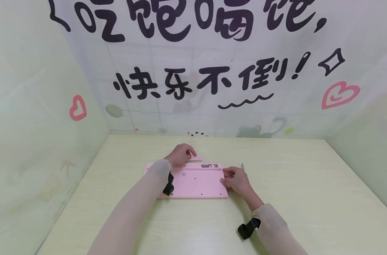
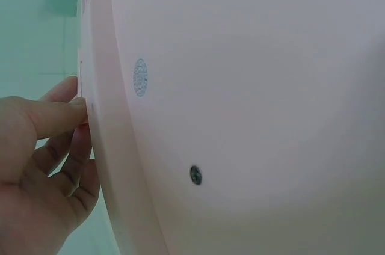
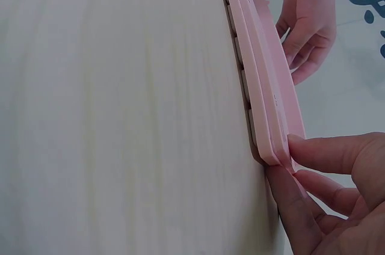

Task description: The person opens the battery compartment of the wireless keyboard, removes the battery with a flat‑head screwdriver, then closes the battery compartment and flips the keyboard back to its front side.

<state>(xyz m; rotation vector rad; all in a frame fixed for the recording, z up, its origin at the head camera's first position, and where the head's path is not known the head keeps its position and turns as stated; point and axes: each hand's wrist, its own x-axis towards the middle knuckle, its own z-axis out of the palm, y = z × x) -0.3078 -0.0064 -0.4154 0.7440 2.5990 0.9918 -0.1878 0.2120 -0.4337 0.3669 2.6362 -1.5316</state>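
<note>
A pink keyboard (image 1: pixel 193 184) lies face down, its screw-dotted underside up; in the right wrist view its keys (image 3: pixel 242 86) show beneath. At the far edge my left hand (image 1: pixel 180 154) pinches a narrow pink strip (image 1: pixel 197 158) between thumb and fingers. In the left wrist view that thumb (image 2: pixel 57 116) is right at the keyboard's edge. My right hand (image 1: pixel 237 180) grips the right end, thumb (image 3: pixel 328 151) on the upturned underside and fingers (image 3: pixel 292 207) at the lower edge. My left forearm hides the keyboard's near left part.
The keyboard is on a pale wood-grain table (image 1: pixel 292 198). A small grey-green piece (image 1: pixel 242 165) shows just behind my right hand. Printed cloth walls (image 1: pixel 193 117) stand at the back and both sides.
</note>
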